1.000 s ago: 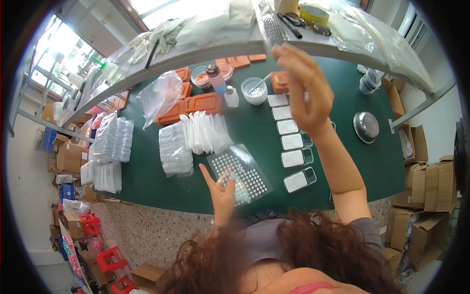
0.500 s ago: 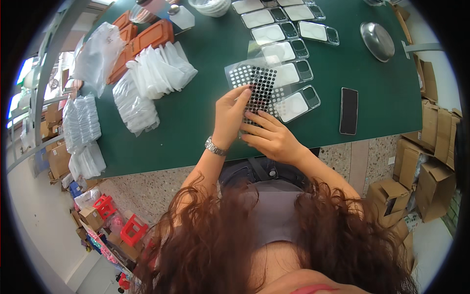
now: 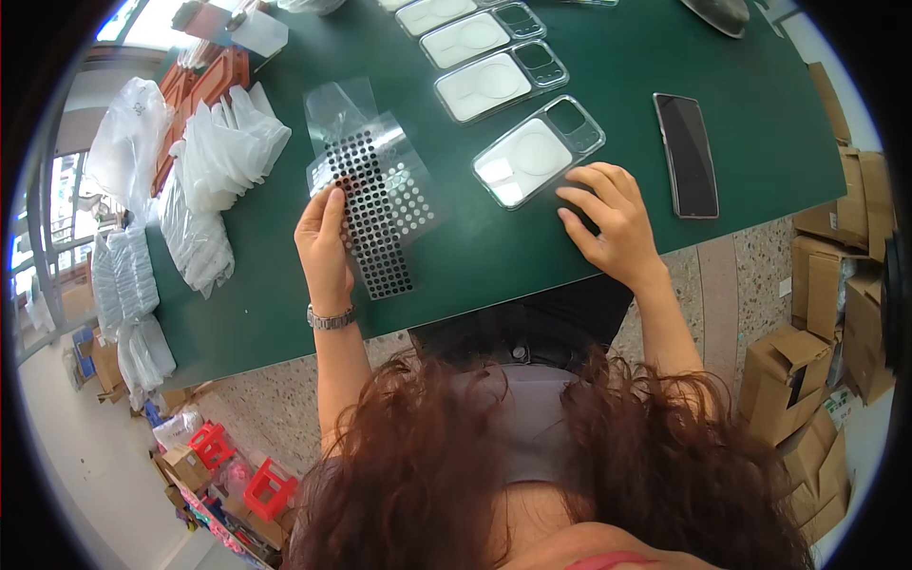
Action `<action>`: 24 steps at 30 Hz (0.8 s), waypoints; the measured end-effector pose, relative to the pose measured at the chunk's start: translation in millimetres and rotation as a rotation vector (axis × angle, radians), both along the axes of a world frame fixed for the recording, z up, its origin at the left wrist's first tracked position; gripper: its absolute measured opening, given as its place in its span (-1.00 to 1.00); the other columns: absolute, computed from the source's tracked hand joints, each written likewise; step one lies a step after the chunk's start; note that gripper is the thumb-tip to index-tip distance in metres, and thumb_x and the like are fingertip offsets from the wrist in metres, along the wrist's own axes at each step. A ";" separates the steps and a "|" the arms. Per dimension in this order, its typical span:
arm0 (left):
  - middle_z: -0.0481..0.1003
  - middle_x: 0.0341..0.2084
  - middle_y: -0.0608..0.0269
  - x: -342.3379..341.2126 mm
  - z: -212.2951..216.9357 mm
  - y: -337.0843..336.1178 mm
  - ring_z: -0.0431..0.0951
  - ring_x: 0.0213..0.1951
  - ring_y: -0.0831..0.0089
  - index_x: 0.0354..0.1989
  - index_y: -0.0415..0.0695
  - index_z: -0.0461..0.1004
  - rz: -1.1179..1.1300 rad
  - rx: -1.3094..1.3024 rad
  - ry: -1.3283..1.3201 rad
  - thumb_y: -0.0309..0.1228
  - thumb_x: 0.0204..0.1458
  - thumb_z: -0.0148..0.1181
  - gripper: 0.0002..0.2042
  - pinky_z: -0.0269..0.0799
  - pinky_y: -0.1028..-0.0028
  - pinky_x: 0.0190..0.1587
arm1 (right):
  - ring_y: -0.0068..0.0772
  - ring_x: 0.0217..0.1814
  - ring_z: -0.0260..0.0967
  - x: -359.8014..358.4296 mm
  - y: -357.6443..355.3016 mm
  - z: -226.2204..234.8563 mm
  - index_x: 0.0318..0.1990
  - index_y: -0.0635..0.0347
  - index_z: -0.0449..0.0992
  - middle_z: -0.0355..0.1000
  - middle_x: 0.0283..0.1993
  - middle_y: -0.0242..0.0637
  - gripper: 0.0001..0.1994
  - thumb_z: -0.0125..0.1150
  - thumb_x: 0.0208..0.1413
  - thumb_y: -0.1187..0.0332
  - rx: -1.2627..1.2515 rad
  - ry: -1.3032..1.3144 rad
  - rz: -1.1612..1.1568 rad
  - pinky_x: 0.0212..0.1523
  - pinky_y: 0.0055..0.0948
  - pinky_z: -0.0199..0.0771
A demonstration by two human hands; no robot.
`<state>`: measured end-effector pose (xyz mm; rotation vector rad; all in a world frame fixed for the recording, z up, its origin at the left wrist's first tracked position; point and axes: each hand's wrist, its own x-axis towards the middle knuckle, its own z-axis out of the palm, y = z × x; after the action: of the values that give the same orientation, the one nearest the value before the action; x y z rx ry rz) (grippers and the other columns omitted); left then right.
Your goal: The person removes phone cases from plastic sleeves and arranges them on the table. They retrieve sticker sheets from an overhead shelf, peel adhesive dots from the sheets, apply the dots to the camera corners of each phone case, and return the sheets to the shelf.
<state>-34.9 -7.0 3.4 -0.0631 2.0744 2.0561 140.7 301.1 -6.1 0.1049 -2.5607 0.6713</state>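
Note:
Clear sticker sheets dotted with small black and white rounds lie overlapped on the green table, and my left hand pinches their left edge between thumb and fingers. To the right sits a clear phone case with a white panel and a ring outline on it. My right hand is beside the case's lower right edge, fingers apart and curved, with nothing visible in it. Whether its fingertips touch the case, I cannot tell. Several similar cases line up farther back.
A dark smartphone lies right of my right hand. Piled clear plastic bags and orange trays occupy the table's left side. A metal bowl is at the far right. Cardboard boxes stand on the floor to the right.
My left hand has moved left with the dotted sheets, off the cases. My right hand has let go of them and moved right to the nearest case. The view has shifted too.

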 end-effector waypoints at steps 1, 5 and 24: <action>0.42 -0.55 0.58 4.0 -5.9 0.0 0.20 -0.59 0.85 -0.11 -0.23 0.58 -0.015 -0.025 0.018 -0.37 0.21 0.20 -0.80 0.06 0.74 -0.58 | -0.15 0.11 0.28 1.0 -2.8 -4.9 -0.11 0.21 0.55 0.40 0.01 -0.25 -0.71 0.30 0.01 0.30 0.013 -0.030 -0.041 0.14 -0.15 0.27; 0.45 -0.52 0.56 4.1 -28.4 -1.3 0.21 -0.60 0.85 -0.10 -0.26 0.57 -0.033 0.083 0.087 -0.39 0.20 0.21 -0.80 0.07 0.74 -0.58 | -0.11 0.17 0.22 0.2 -20.7 -5.6 0.09 0.24 0.50 0.34 0.09 -0.16 -0.55 0.32 0.06 0.24 0.139 -0.056 -0.203 0.17 -0.18 0.23; 0.56 -0.35 0.37 -19.5 -19.5 7.5 0.37 -0.41 0.76 -0.11 -0.32 0.55 -0.189 -0.401 0.325 -0.45 0.21 0.17 -0.81 0.25 0.73 -0.36 | 0.07 0.08 0.39 -24.5 -70.1 -234.6 0.01 0.19 0.53 0.49 -0.03 0.01 -0.69 0.06 0.23 0.24 -0.515 -0.781 0.257 0.09 -0.14 0.38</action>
<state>-54.5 0.5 -16.1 0.4124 2.5447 1.5998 116.2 231.0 -240.7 -0.0091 -2.9937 1.7289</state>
